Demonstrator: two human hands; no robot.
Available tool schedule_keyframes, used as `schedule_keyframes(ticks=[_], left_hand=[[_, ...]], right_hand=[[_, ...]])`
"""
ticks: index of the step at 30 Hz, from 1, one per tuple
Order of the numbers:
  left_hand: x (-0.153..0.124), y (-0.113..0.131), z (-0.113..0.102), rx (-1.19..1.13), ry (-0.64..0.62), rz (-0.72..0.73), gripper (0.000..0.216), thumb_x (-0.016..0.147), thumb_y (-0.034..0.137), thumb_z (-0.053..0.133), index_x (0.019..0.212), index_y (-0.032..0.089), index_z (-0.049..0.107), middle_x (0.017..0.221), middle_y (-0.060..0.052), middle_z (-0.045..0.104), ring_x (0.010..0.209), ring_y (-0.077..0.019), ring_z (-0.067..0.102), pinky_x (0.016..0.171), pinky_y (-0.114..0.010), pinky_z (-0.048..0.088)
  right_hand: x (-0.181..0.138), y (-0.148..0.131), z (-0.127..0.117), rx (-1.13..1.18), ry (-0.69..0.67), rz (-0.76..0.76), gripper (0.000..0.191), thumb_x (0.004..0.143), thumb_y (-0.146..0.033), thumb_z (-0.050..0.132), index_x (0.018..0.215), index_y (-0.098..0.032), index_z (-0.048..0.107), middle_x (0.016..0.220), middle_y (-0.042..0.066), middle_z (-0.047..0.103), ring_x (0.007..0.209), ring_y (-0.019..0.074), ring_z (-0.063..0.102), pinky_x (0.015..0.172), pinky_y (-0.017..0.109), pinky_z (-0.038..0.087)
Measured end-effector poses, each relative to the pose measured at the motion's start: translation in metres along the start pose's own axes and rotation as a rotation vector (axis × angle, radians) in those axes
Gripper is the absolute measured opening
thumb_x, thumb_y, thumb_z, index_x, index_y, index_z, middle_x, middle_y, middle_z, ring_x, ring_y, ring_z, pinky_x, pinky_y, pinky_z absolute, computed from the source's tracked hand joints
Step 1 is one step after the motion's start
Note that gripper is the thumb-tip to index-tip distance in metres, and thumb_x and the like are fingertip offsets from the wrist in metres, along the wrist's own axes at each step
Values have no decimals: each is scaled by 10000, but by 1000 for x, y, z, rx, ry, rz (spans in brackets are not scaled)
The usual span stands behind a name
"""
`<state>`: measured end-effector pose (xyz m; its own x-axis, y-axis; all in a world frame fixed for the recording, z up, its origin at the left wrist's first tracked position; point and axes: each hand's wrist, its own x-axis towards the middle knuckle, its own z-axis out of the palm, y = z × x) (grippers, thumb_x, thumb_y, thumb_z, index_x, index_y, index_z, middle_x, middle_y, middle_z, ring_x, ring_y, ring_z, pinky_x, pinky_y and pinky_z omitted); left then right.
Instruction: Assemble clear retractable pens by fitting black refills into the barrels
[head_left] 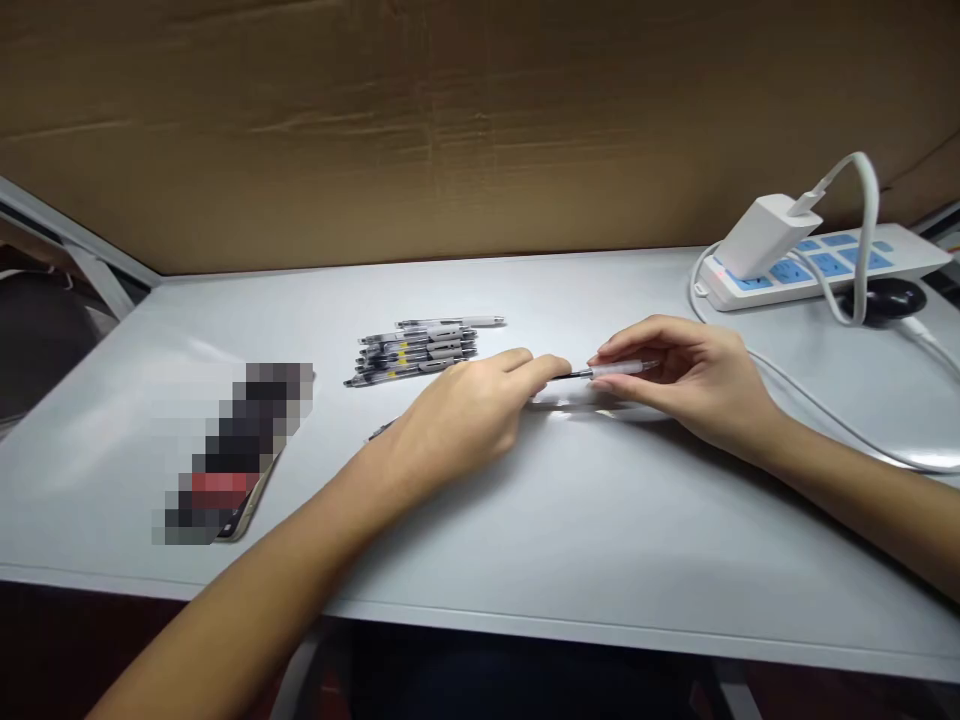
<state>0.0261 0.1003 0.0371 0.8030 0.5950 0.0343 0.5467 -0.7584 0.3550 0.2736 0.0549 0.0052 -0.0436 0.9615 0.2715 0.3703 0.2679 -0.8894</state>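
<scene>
Both hands meet over the middle of a pale grey table (pixel 480 540). My right hand (pixel 686 375) pinches a clear pen barrel (pixel 622 369) that lies level just above the table. My left hand (pixel 469 410) is closed, its fingertips on the dark thin end of the same pen (pixel 574 375). A small pale piece (pixel 559 398) lies on the table under the pen. Behind my left hand a pile of several pens (pixel 420 352) lies flat. Another dark pen end (pixel 380 431) sticks out from under my left wrist.
A phone (pixel 232 455), blurred out, lies at the left. At the back right a white power strip (pixel 817 265) holds a white charger (pixel 765 235); its cable (pixel 825 410) runs across the table's right side. A brown cardboard wall (pixel 450 130) closes the back.
</scene>
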Motion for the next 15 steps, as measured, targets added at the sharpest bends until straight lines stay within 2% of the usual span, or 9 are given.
schedule_keyframes(ticks=[4, 8, 11, 15], left_hand=[[0, 3, 4, -53, 28, 11, 655, 831, -53, 422, 1376, 275, 574, 1214, -51, 705, 1019, -203, 697, 862, -301, 543], [-1, 2, 5, -79, 26, 12, 647, 837, -55, 415, 1368, 274, 582, 1162, -47, 709, 972, -197, 690, 851, -307, 540], [0, 2, 6, -121, 34, 17, 642, 830, -60, 404, 1349, 268, 593, 1117, -37, 714, 953, -194, 680, 841, -303, 527], [4, 3, 4, -252, 18, 22, 536, 869, -23, 405, 1285, 245, 611, 1112, -21, 726, 966, -178, 675, 847, -291, 508]], right_hand=[[0, 0, 0, -9, -13, -21, 191, 786, -385, 865, 905, -263, 780, 910, 27, 775, 790, 200, 741, 688, 318, 655], [1, -1, 0, -5, -18, -15, 199, 782, -405, 866, 888, -261, 780, 887, 27, 774, 770, 203, 738, 677, 332, 650], [-1, -1, 0, -12, 4, -32, 222, 772, -443, 868, 871, -265, 780, 869, 30, 773, 754, 217, 736, 662, 361, 645], [-4, -2, 0, -21, 48, -77, 152, 789, -419, 862, 876, -329, 775, 897, 25, 777, 811, 266, 747, 698, 430, 644]])
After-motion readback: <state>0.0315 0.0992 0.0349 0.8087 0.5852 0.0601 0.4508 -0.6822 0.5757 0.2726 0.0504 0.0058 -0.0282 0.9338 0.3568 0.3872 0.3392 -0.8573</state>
